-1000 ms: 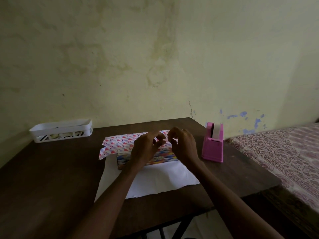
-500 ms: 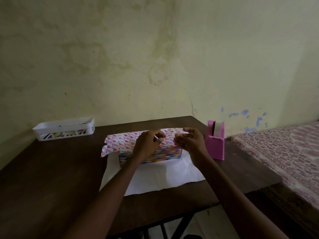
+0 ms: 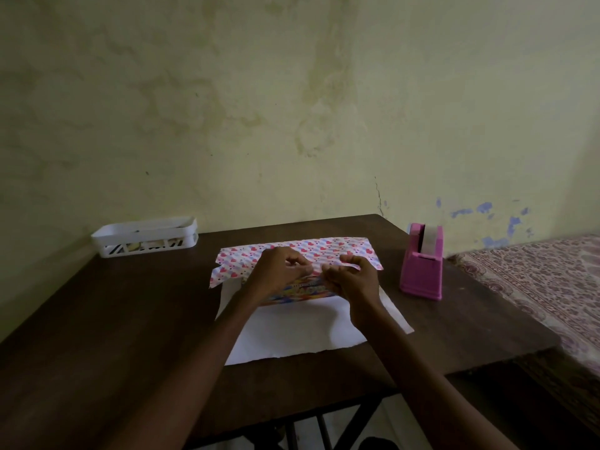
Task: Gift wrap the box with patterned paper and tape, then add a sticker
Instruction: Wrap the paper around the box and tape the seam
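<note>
A box (image 3: pixel 300 292) with a bright multicolour print lies on the white underside of the wrapping paper (image 3: pixel 302 332). The paper's far half, patterned with pink hearts (image 3: pixel 328 246), is folded forward over the box top. My left hand (image 3: pixel 279 271) and my right hand (image 3: pixel 352 282) sit close together at the flap's front edge, above the box's front face. Their fingers are curled, and the fingertips pinch what looks like a short clear tape strip, barely visible, stretched between them against the paper.
A pink tape dispenser (image 3: pixel 422 271) stands to the right of the paper. A white slotted basket (image 3: pixel 146 237) with small items sits at the back left of the dark wooden table (image 3: pixel 113 319). A bed with a patterned cover (image 3: pixel 535 280) adjoins the table's right side.
Both hands have come down from above the box to the flap's front edge. They moved slightly apart, and the patterned flap now lies flatter over the box top.
</note>
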### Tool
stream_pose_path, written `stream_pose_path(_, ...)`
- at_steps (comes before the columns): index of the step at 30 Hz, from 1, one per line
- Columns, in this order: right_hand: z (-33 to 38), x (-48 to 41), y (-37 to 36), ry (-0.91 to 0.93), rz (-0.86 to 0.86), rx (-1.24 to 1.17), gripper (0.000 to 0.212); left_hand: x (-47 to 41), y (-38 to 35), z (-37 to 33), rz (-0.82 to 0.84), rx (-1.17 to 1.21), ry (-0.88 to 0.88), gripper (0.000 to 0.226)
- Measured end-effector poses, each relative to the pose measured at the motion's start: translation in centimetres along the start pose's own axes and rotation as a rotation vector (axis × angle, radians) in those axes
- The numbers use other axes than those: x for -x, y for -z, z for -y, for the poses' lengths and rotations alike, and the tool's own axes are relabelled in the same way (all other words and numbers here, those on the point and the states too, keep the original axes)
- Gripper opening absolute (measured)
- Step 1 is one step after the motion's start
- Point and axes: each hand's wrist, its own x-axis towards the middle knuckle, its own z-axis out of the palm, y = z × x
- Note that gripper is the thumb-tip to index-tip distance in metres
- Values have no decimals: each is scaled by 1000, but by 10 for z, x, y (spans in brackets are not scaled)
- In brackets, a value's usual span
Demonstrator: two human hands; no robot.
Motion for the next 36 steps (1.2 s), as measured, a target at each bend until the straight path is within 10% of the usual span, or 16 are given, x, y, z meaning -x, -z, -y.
stream_pose_path(23, -27, 4, -22, 113, -216, 159, 56, 13, -7, 9, 114, -110, 33, 51)
stream_pose_path(36, -31, -10, -23, 74, -312, 214, 50, 29, -13, 7, -156, -89, -126, 35)
